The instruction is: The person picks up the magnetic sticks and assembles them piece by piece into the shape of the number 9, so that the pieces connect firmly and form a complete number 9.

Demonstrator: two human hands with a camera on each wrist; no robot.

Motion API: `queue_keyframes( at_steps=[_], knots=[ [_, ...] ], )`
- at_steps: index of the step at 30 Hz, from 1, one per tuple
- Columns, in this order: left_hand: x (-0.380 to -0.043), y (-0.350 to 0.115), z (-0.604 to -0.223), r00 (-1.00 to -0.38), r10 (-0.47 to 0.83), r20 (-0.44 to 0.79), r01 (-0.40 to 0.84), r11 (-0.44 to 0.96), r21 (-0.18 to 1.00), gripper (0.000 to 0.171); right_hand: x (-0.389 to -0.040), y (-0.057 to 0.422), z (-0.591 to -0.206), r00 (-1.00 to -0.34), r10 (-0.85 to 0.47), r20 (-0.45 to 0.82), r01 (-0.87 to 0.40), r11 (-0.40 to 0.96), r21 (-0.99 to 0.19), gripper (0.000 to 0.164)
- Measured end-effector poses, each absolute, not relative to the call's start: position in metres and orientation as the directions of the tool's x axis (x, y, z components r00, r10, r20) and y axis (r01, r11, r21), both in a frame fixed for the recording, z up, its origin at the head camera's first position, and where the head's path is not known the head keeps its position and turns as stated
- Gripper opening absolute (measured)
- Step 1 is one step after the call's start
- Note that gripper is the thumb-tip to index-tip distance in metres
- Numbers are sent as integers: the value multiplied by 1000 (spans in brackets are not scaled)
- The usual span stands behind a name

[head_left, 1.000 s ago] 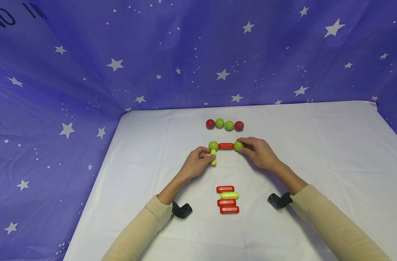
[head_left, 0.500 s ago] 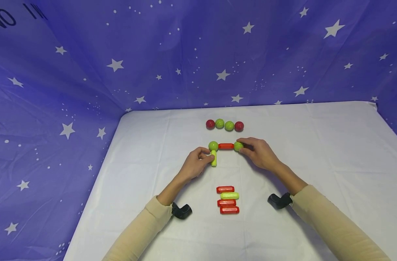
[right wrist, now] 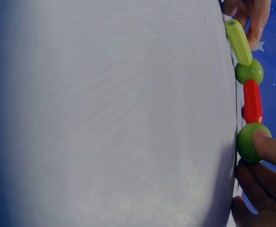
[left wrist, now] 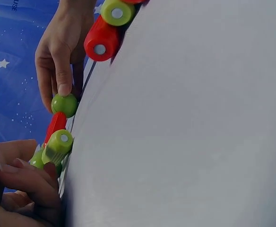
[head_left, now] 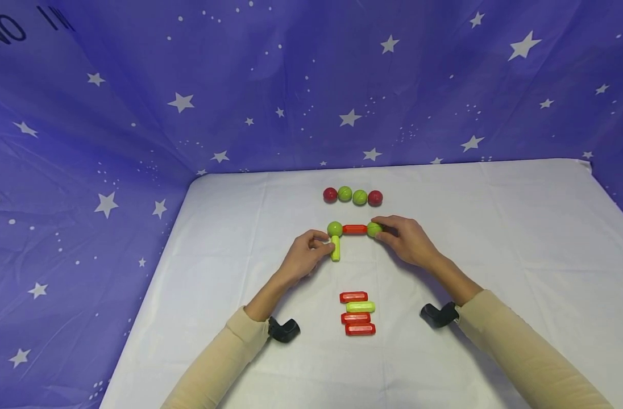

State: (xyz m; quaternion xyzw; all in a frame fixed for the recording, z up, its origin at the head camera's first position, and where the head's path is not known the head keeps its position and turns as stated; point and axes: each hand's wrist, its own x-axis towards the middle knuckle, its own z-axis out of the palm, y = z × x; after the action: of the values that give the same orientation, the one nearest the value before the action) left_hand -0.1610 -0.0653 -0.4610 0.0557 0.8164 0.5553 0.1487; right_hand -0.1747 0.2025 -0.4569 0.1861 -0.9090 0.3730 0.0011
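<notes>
A yellow-green rod (head_left: 335,249), a green ball (head_left: 335,229), a red rod (head_left: 354,229) and a second green ball (head_left: 374,229) form an L-shaped chain on the white table. My left hand (head_left: 305,255) is at the left side of the yellow-green rod, with its thumb tip beside the rod and its index fingertip close to the corner ball. These fingers look loose and do not wrap the rod. With thumb and fingers, my right hand (head_left: 407,241) pinches the right-hand green ball, whose thumb contact shows in the right wrist view.
Behind the chain, red balls (head_left: 330,195) and green balls (head_left: 360,197) stand in a row. Nearer me lies a stack of red rods (head_left: 360,329) and one yellow-green rod (head_left: 360,307). A blue star-printed cloth (head_left: 311,85) hangs behind the white tablecloth (head_left: 495,227).
My left hand has eased slightly left, its thumb drawing back from the yellow-green rod. My right hand and the chain have stayed nearly still.
</notes>
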Motion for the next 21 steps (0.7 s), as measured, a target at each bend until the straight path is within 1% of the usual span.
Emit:
queue_keyframes(
  at_steps=[7, 14, 18, 21],
  knots=[
    [-169, -66, -458, -961, 225, -160, -86, 306, 948, 31, -175, 202, -457, -929, -341, 142, -341, 647, -682, 37],
    [-194, -69, -457, -983, 149, -109, -75, 220, 973, 33, -175, 203, -456, -933, -332, 139, -334, 651, -682, 37],
    [-207, -69, -459, -990, 104, -95, -73, 200, 977, 33, -174, 202, -456, -934, -331, 137, -330, 645, -689, 38],
    [-212, -69, -461, -991, 94, -98, -77, 206, 975, 32, -173, 202, -457, -932, -334, 137, -332, 642, -691, 38]
  ],
)
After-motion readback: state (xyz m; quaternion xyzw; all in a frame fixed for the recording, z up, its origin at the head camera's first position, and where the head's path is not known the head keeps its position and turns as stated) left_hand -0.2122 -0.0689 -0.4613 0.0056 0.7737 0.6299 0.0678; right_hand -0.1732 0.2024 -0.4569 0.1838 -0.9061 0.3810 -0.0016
